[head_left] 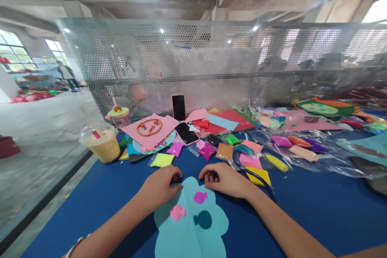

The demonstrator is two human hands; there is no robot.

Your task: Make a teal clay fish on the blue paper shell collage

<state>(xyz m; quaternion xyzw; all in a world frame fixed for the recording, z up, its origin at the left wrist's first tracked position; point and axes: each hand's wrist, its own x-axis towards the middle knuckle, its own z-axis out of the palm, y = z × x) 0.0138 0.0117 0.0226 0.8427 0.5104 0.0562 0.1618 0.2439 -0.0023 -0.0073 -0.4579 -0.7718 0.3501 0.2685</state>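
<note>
A light blue scalloped paper [190,238] lies on the blue table below my hands. Stuck on it are a purple fish shape [200,198], a pink fish shape [177,212] and a dark teal fish shape [203,219]. My left hand [163,183] rests at the paper's upper left edge, fingers loosely bent and thumb apart from them. At the upper right edge is my right hand [223,178], its fingers curled inward with a gap to the thumb. Nothing shows in either hand.
Clay packets, among them a lime one [162,160] and a brown one [224,151], lie beyond my hands. A drink cup [104,145] stands at left. One phone [179,107] leans upright against the perforated metal screen [145,60]; another phone [187,134] lies flat.
</note>
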